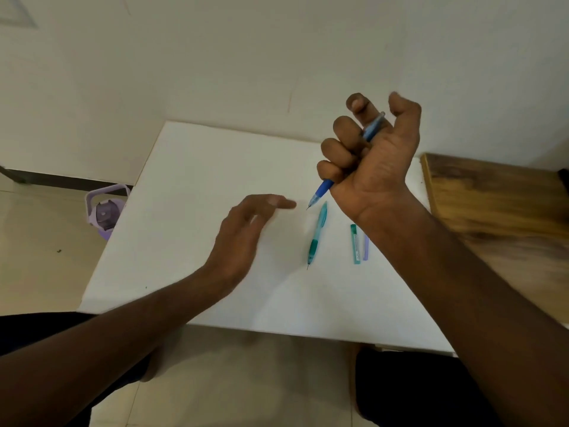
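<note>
My right hand [371, 152] is raised above the white table [191, 186], palm toward me, fingers curled round a blue mechanical pencil [323, 188] whose tip points down and left. A teal mechanical pencil [317, 234] lies flat on the table below it, tip toward me. Just right of it lie a teal lead case [355, 245] and a thin lilac case [365, 246], partly hidden by my right wrist. My left hand [246, 229] hovers over the table's middle, fingers straight and relaxed, holding nothing.
A wooden surface [498, 204] adjoins the table on the right. A lilac water bottle [106, 212] stands on the floor off the table's left edge. A plain wall rises behind the table. My dark-clothed knees show below the near edge.
</note>
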{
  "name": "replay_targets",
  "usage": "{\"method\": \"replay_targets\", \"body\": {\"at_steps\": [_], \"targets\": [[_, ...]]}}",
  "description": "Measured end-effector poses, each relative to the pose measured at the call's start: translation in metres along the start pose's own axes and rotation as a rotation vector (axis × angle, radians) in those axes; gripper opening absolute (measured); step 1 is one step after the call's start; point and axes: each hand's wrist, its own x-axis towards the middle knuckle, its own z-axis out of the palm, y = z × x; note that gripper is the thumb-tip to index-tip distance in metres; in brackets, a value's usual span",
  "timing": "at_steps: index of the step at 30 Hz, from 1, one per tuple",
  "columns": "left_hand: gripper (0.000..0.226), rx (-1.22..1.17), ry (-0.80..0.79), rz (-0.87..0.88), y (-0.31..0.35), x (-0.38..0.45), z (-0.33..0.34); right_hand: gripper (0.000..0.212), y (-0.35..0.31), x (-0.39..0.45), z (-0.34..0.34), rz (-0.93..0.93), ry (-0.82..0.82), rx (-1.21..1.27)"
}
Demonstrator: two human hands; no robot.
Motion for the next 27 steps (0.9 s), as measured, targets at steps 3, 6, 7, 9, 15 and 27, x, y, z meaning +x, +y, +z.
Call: {"method": "replay_targets", "body": {"at_steps": [3,6,7,9,15,27], "targets": [[0.070,-0.579,-0.136,-0.357,0.019,-0.006,0.004,0.037,-0.002,0.004,-0.007,0.006,0.033,0.070],[0.087,-0.726,-0.219,-0.467,0.018,-0.011,0.005,0.036,-0.001,0.006,-0.010,0.000,0.040,0.112],[0.090,-0.756,-0.236,-0.475,0.018,-0.012,0.006,0.035,0.000,0.007,-0.011,-0.007,0.041,0.116],[0.093,-0.808,-0.269,-0.478,0.018,-0.015,0.007,0.034,0.000,0.008,-0.011,-0.019,0.041,0.117],[0.094,-0.913,-0.321,-0.455,0.020,-0.017,0.006,0.036,0.000,0.009,-0.009,-0.024,0.057,0.133],[0.094,-0.965,-0.370,-0.429,0.017,-0.017,0.006,0.036,0.002,0.010,-0.008,-0.007,0.066,0.148]]}}
